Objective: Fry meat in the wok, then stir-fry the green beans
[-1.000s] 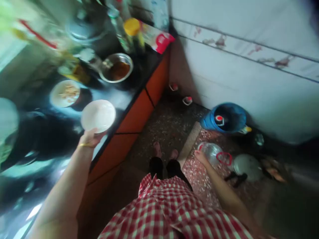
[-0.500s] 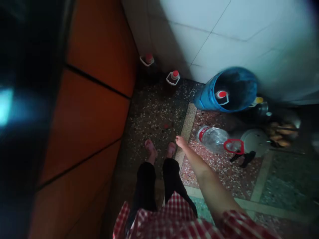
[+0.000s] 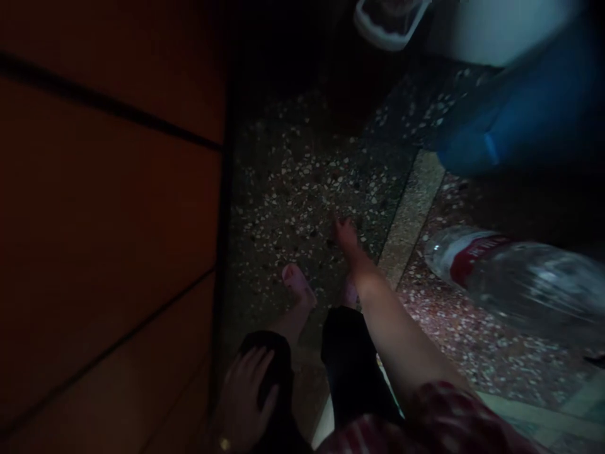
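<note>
My right hand [image 3: 346, 234] is stretched down close to the dark speckled floor [image 3: 293, 189], its fingers partly apart. Nothing shows in it, though the fingertips are dim. My left hand [image 3: 248, 388] lies with spread fingers on my left knee, over the dark trouser leg [image 3: 271, 353]. A pink slipper [image 3: 292, 274] is on my left foot, and my right forearm partly covers the other foot.
An orange cabinet front [image 3: 118, 208] runs along the left. On the right lie a big clear plastic bottle with a red label [image 3: 477, 255] and a blue bucket [image 3: 534, 113]. A white-handled jug [image 3: 392, 41] stands in shadow ahead.
The view has dropped nearer the floor. My right hand has gone down and forward, and my left hand has come into view on the knee. The small red spot on the floor no longer shows.
</note>
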`<state>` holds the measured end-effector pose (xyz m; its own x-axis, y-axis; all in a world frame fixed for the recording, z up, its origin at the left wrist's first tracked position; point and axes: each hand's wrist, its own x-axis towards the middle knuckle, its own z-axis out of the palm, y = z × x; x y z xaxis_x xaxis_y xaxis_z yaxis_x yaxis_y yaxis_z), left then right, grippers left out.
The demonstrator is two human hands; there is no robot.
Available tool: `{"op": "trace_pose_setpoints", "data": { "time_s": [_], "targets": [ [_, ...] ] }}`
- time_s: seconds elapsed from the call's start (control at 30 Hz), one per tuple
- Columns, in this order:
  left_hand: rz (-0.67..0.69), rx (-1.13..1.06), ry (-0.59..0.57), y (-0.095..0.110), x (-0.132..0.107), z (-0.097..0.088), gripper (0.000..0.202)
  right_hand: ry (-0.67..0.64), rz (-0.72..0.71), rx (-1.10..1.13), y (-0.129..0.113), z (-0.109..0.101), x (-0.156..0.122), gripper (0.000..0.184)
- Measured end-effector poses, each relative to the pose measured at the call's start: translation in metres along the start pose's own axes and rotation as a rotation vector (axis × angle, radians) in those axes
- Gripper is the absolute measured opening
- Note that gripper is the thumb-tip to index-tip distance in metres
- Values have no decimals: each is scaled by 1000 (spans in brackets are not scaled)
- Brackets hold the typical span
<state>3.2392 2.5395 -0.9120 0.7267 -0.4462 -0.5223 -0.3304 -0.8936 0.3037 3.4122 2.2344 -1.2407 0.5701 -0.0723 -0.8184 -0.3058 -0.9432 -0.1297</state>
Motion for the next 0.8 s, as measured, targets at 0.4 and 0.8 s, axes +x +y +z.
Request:
{"op": "trace_pose_setpoints", "data": {
  "time_s": [0.4,0.8],
  "targets": [
    [16,-6,-269,50,52,-8,41,372,212,761,79,-78,-149,44],
    [99,75,-545,112,85,-11,42,1331,459,539,352,-133,-333,53]
  ]
}}
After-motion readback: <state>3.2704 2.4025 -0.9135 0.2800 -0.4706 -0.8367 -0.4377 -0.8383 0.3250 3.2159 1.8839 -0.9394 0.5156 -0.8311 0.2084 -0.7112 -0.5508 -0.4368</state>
